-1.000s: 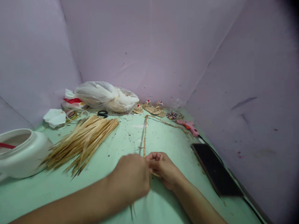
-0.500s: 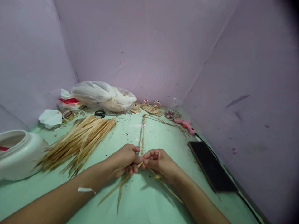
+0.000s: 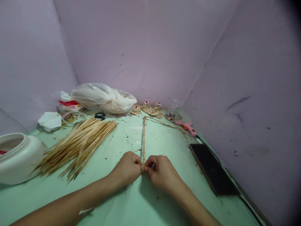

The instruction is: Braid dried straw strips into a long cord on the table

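A thin braid of dried straw-like fibre (image 3: 144,135) runs from my fingers away across the green table, then bends right near the back. My left hand (image 3: 130,168) pinches its near end, fingers closed, knuckles up. Right beside it, my right hand (image 3: 160,171) is pinching the same end between thumb and fingers. The loose strands below the braid are hidden by my hands. To the left lies a bundle of dried fibre strips (image 3: 82,144), untouched by either hand.
A white jar (image 3: 21,160) lies at far left. Along the back are a plastic bag (image 3: 103,99), scissors (image 3: 100,116), small woven pieces (image 3: 150,110) and beads (image 3: 172,116). On the right, a pink glue gun (image 3: 187,127) and a phone (image 3: 213,169) with a cable.
Both hands have moved slightly nearer along the braid and turned knuckles-up. The loose strands that hung out below my hands no longer show.
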{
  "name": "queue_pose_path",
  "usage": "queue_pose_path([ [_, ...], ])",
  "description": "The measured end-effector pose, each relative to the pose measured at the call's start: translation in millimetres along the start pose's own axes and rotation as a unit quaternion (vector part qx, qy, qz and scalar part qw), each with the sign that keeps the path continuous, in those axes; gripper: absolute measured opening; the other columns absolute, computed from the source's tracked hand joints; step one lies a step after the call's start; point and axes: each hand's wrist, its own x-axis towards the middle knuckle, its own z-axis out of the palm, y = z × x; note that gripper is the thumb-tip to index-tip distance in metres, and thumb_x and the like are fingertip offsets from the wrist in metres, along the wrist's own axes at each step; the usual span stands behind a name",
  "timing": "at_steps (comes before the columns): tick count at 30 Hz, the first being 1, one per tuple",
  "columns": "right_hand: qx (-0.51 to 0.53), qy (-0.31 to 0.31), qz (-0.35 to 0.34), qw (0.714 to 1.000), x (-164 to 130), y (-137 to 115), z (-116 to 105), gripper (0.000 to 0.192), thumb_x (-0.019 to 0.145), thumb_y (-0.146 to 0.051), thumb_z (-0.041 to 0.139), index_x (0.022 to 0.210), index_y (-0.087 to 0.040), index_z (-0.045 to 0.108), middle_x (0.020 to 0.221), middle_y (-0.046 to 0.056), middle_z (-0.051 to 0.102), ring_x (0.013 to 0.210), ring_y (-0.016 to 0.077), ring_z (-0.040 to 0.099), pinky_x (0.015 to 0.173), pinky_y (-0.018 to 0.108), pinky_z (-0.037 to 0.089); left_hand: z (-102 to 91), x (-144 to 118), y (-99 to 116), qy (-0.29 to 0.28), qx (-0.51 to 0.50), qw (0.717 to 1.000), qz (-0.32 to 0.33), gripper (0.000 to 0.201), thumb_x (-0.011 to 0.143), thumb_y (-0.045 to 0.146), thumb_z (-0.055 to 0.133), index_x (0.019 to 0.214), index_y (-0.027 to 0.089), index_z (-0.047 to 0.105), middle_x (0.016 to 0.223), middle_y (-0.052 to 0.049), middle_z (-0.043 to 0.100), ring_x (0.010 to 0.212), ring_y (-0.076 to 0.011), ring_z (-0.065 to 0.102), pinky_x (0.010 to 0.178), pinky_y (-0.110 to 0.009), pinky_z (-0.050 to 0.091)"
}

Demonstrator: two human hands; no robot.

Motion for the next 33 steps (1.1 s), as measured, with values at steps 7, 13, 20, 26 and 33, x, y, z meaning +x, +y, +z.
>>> queue_pose_path([
  [7,-0.203,0.045,-0.020,0.978,-24.3,-22.6,-2.1,0.014,0.065,-0.020,0.049,0.060,-0.019,0.062,0.057,0.004,0.063,0.050,0.0144,0.053,0.045,0.025,0.018,5.1,-0.8,-4.0,0.005,-0.047,0.999,-0.011,0.012,0.051,0.012,0.042,0.042,0.013,0.049,0.033,0.005,0.036,0.035,-0.0044,0.027,0.036,-0.019,0.018],
  [13,-0.253,0.038,-0.114,0.960,-32.2,-19.9,23.8,0.017,0.064,-0.011,0.048,0.071,-0.016,0.063,0.063,0.005,0.064,0.050,0.0143,0.054,0.045,0.028,0.015,0.6,-2.0,0.3,-0.059,-0.134,0.987,-0.072,0.011,0.051,0.014,0.041,0.041,0.015,0.047,0.029,0.004,0.036,0.025,-0.0061,0.025,0.031,-0.021,0.014],
  [20,-0.110,0.010,-0.129,0.986,-29.7,-19.1,-2.0,0.015,0.070,-0.024,0.051,0.066,-0.015,0.063,0.056,0.003,0.061,0.046,0.0111,0.049,0.045,0.023,0.023,-4.8,-6.2,-0.9,-0.065,-0.147,0.987,-0.017,0.006,0.050,0.012,0.045,0.045,0.012,0.047,0.035,0.006,0.036,0.035,-0.0036,0.027,0.037,-0.019,0.017],
  [26,0.236,-0.012,0.042,0.971,-3.7,-1.6,-12.9,0.028,0.074,-0.036,0.045,0.066,-0.013,0.057,0.054,0.002,0.055,0.046,0.0094,0.046,0.045,0.021,0.032,-4.8,-9.0,-6.1,-0.071,-0.143,0.987,0.022,0.010,0.056,0.015,0.043,0.046,0.013,0.045,0.035,0.007,0.033,0.037,-0.0036,0.022,0.039,-0.020,0.014],
  [33,0.303,-0.058,0.076,0.948,1.3,0.6,18.9,0.006,0.061,-0.019,0.055,0.062,-0.014,0.053,0.052,-0.002,0.053,0.047,0.0070,0.042,0.048,0.019,0.032,-3.4,-8.2,-8.9,-0.059,-0.084,0.994,0.036,0.016,0.061,0.024,0.048,0.049,0.014,0.044,0.040,0.007,0.029,0.040,-0.0040,0.020,0.040,-0.020,0.014],
])
